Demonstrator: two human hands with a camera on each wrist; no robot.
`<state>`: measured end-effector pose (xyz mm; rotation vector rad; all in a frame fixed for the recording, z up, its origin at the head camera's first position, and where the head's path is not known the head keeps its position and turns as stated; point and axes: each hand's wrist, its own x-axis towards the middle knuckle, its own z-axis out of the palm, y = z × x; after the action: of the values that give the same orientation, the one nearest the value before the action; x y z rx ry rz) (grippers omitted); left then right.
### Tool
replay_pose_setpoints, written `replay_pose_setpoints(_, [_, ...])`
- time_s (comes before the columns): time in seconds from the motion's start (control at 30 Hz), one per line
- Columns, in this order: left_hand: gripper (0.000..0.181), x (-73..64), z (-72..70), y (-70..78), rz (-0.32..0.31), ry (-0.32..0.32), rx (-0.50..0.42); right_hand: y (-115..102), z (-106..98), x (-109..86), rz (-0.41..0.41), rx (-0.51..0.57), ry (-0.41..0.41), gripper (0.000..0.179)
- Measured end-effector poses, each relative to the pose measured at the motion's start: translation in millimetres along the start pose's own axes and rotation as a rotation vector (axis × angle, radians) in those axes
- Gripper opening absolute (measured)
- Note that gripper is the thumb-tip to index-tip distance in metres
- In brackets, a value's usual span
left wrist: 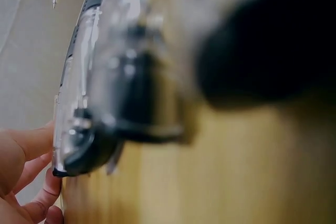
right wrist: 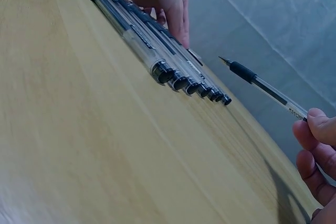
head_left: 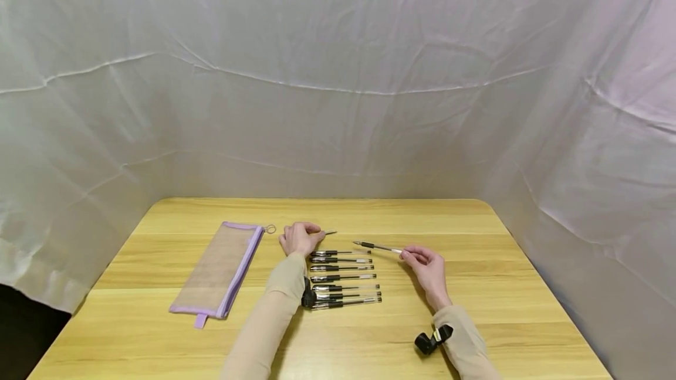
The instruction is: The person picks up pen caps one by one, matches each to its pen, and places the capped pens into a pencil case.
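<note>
your right fingers [right wrist: 313,171] pinch the back end of a bare-tipped pen [head_left: 377,247], its tip facing left, up off the worktop [head_left: 343,342]. seven capped pens [head_left: 338,268] lie in a row nearer you. a purple-edged bag [head_left: 219,268] lies to their left. farther on, your left fingers [head_left: 311,228] pinch a small thin thing [head_left: 330,231]. a grey sheet [head_left: 338,133] hangs behind.

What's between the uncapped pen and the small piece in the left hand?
Nothing visible: an open gap separates the uncapped pen in the right hand from the small piece in the left hand. The row of pens lies on the nearer side, off that line.
</note>
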<state>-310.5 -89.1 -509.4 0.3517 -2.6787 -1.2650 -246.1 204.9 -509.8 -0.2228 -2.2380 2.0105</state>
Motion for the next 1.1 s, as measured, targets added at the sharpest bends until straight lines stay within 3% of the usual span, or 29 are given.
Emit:
replay_pose_setpoints(0.33, [0.011, -4.9, -8.7, -0.4, 0.033, -0.013, 0.028, -1.6, 2.0, -0.2, -0.010, 0.010, -0.010, 0.027])
replay_pose_setpoints(0.7, [0.014, -19.1, -24.8, -3.9, 0.042, -0.069, -0.132, -3.3, 5.8, -3.5, -0.016, 0.054, -0.024, 0.029])
replay_pose_setpoints(0.8, [0.015, -25.4, -29.9, -4.1, 0.006, -0.073, -0.220, -3.8, 7.3, -5.0, -0.018, 0.070, -0.023, 0.028])
replay_pose_setpoints(0.9, [0.016, -31.2, -35.8, -6.3, -0.029, -0.094, -0.367, -4.4, 10.1, -6.5, -0.037, 0.090, -0.024, 0.028])
replay_pose_setpoints(1.03, [0.020, -38.7, -43.2, -12.9, -0.039, -0.152, -0.583, -5.6, 13.6, -10.0, -0.077, 0.124, -0.037, 0.029])
replay_pose_setpoints(1.1, [0.023, -43.8, -47.5, -17.2, -0.038, -0.179, -0.648, -5.4, 15.0, -11.5, -0.093, 0.147, -0.050, 0.028])
